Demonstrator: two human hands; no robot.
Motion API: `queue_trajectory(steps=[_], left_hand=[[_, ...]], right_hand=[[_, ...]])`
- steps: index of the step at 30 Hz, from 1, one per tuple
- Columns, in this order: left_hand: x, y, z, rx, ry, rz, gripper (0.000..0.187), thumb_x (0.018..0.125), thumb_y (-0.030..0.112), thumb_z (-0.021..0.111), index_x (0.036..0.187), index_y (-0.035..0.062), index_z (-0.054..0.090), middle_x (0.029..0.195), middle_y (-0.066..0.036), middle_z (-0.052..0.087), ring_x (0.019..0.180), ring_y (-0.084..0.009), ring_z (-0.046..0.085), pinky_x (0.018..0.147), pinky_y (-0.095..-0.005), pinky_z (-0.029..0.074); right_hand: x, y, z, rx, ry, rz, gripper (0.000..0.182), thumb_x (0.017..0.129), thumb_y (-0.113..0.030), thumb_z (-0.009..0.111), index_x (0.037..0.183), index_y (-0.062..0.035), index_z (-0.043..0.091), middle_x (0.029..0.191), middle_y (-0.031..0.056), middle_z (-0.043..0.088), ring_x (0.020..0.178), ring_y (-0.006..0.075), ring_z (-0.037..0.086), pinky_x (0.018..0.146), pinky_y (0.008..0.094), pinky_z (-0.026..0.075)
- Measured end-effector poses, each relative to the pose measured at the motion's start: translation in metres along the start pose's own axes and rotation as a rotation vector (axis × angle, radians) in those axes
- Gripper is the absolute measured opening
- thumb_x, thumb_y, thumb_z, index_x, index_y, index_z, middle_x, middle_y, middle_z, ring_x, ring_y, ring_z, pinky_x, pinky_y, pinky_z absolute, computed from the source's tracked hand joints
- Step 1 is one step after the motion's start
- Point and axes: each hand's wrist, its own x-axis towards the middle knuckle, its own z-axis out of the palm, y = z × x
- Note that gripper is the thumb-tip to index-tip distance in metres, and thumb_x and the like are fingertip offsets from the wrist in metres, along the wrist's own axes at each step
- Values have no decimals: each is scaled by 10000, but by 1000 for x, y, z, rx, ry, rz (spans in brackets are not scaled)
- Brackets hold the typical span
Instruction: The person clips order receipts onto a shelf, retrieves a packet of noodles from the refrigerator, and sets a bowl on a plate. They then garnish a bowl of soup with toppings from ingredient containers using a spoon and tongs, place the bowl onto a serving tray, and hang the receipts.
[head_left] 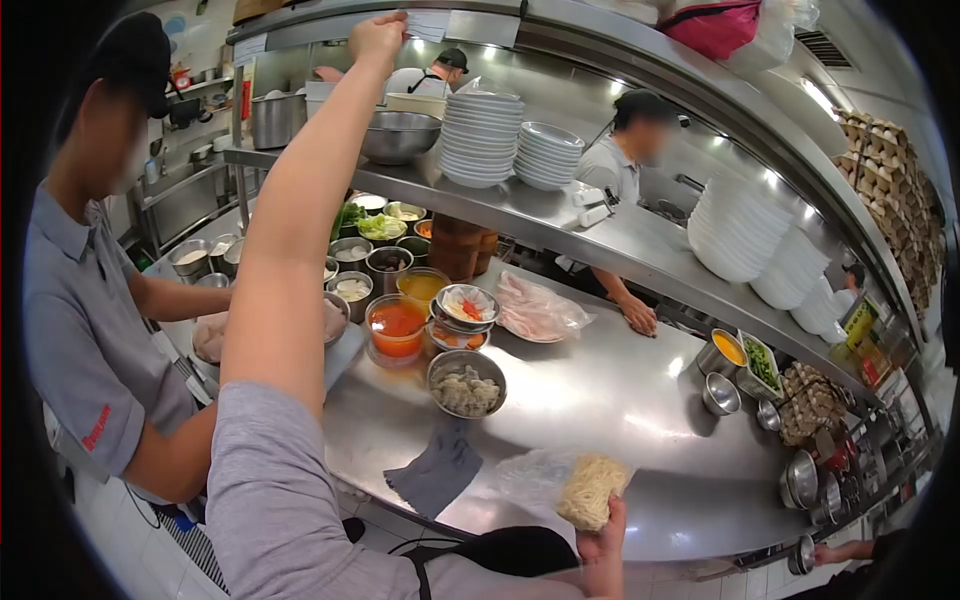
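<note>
My left hand (378, 42) is raised high to the upper steel rail, fingers closed at the edge of a white paper slip (429, 25). Low at the front, my right hand (603, 532) is wrapped round a block of pale yellow noodles (592, 490). A clear plastic bag (535, 474) lies beside the noodles at the counter's front edge. Left of it, a grey cloth (436, 470) hangs partly over that edge. A metal bowl of greyish, lumpy food (467, 384) stands behind the cloth.
A co-worker (110, 300) stands close on my left, another (625, 160) beyond the shelf. Plate stacks (482, 138) line the steel shelf (640, 238). On the counter (620, 400) are a tub of orange liquid (396, 328), bagged pale meat (540, 305) and several ingredient pots.
</note>
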Motion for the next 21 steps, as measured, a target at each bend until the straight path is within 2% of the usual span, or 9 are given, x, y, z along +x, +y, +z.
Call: queue_trajectory(steps=[3,5,7,8,9,13,15,17,21], left_hand=[[-5,-5,4,10,22,-16,205,732,31,573,933,19,614,833,-48,611,691,-112,549,614,-213,441],[-60,9,9,102,184,163,242,748,55,559,989,43,581,847,-23,591,716,-97,537,614,-217,433],[-138,24,9,-353,144,-67,180,772,64,537,947,20,549,722,-19,546,626,-97,495,547,-225,404],[-181,29,0,-373,-22,-247,101,793,94,533,887,59,524,696,20,508,593,-67,440,533,-219,363],[-237,39,3,-355,-37,-184,46,800,105,529,841,83,524,686,36,491,571,-50,412,503,-200,326],[-449,62,-32,-290,-279,-720,98,763,114,577,838,51,569,695,12,523,572,-66,444,535,-192,364],[-546,88,-64,-186,-546,-877,235,799,201,574,947,19,586,762,-17,577,651,-83,510,604,-218,416],[-601,140,-101,4,-745,-958,287,835,254,522,981,12,574,842,-28,587,767,-89,535,686,-237,419],[-660,208,-183,198,-809,-984,376,822,288,545,1060,-4,542,880,-39,596,801,-104,522,735,-235,415]], right_hand=[[-14,3,-3,25,8,-27,405,804,-239,435,1132,-1,432,1069,117,535,971,249,529,850,390,423],[-31,0,1,22,3,-36,405,805,-241,436,1132,-3,432,1069,116,535,969,248,530,848,390,424],[-48,-1,3,28,-11,-36,404,805,-242,437,1132,-4,432,1068,115,536,968,247,531,847,390,425],[-55,-2,3,30,-32,-7,406,805,-243,440,1134,-5,430,1069,115,535,971,247,530,846,391,425],[-63,-4,0,30,-56,20,408,806,-244,443,1137,-6,429,1070,115,535,973,247,529,844,391,425],[-101,3,-19,17,-108,85,408,807,-244,449,1138,-7,428,1076,115,533,973,246,530,841,387,426],[-125,8,-24,25,-168,180,395,809,-240,454,1128,-6,439,1062,117,540,959,247,537,837,381,428],[-142,24,-39,12,-190,250,381,813,-237,453,1114,-3,450,1045,116,549,944,242,546,832,372,430],[-185,54,-42,-10,-270,452,367,824,-234,445,1104,2,460,1040,108,556,936,216,551,825,350,433]])
